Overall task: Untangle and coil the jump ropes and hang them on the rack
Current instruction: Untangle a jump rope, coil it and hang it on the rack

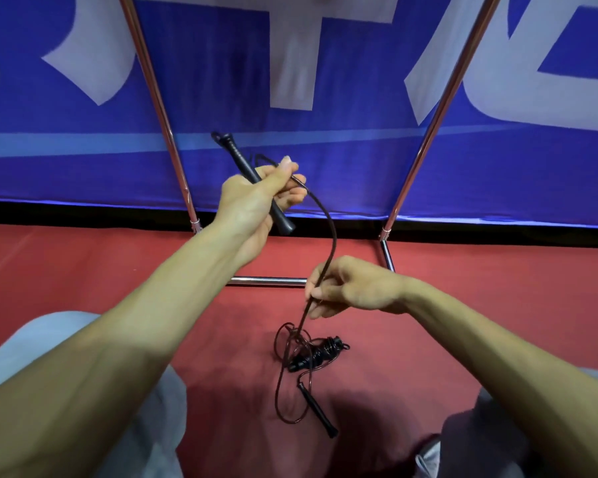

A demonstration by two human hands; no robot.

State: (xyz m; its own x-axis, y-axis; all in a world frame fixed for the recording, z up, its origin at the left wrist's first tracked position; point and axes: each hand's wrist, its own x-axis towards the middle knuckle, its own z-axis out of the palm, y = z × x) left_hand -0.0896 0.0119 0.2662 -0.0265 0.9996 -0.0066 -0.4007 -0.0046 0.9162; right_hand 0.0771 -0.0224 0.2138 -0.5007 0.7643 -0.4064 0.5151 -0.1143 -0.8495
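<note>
Left grip, raised, is curled round a black jump rope handle. Right grip, lower, pinches its cord. Just below the right grip, tangled ropes lie on the red floor; the rack stands beyond.

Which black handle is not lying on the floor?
The handle in the grip of the left hand; the loose handle and the wrapped bundle lie on the floor.

Red mat floor. Directly below the right hand we see a tangled heap of thin black jump rope cord wound about black handles. Nearer us lies one loose slim black handle. Below the left hand rests the chrome tube rack's base bar.
</note>
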